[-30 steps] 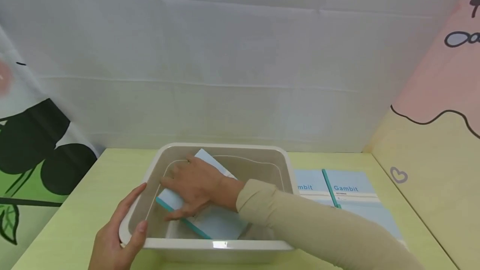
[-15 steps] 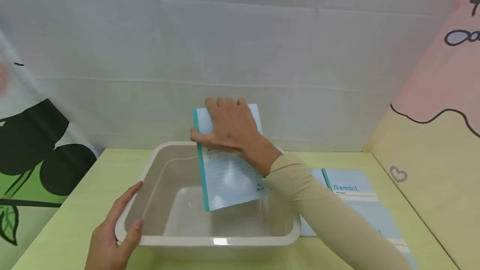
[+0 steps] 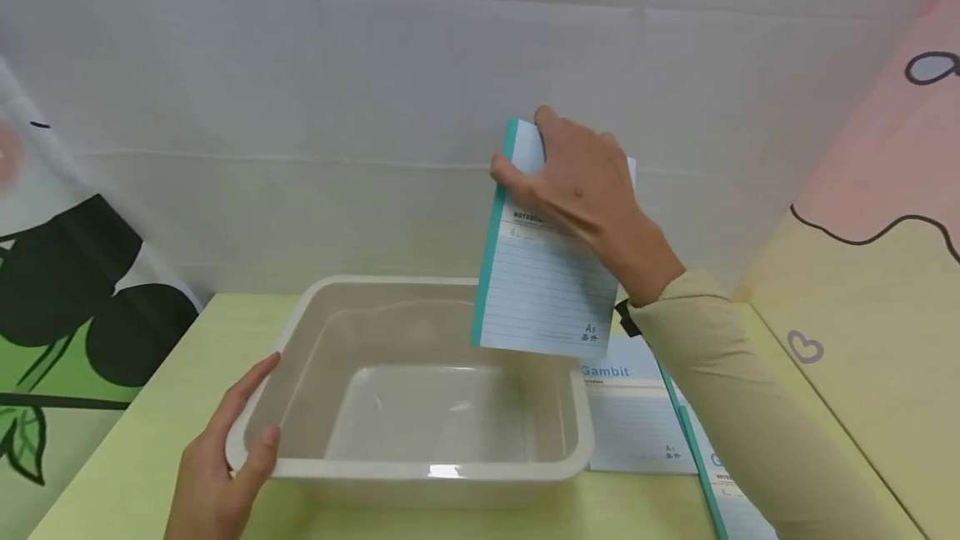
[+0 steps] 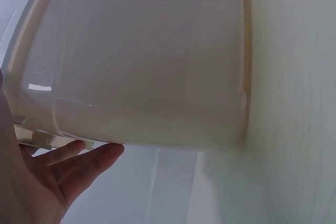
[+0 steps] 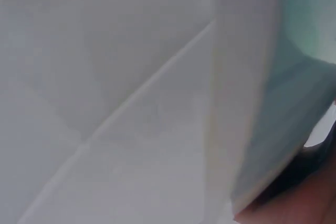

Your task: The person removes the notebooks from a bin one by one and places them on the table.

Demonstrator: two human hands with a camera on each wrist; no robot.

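Observation:
My right hand (image 3: 588,186) grips a light blue notebook (image 3: 547,290) with a teal spine. It holds the notebook tilted above the right back part of a beige plastic tub (image 3: 420,471), thumb near the spine. In the right wrist view the notebook (image 5: 241,77) appears close up and blurred, with part of a finger (image 5: 299,203) below. At the tub's left front corner, my left hand (image 3: 213,473) holds the rim, thumb at the front. Its fingers (image 4: 89,166) lie against the tub's outer wall in the left wrist view. Nothing lies inside the tub.
Right of the tub, a matching notebook (image 3: 637,427) lies on the pale yellow table (image 3: 135,432). Another notebook (image 3: 738,507) is partly covered by my right sleeve (image 3: 742,390). A white cloth wall (image 3: 337,107) stands behind, and a printed panel (image 3: 862,340) bounds the right side.
My right hand has lifted the notebook out of the tub, up and to the right. My left hand stays at the rim, and the tub has shifted slightly left.

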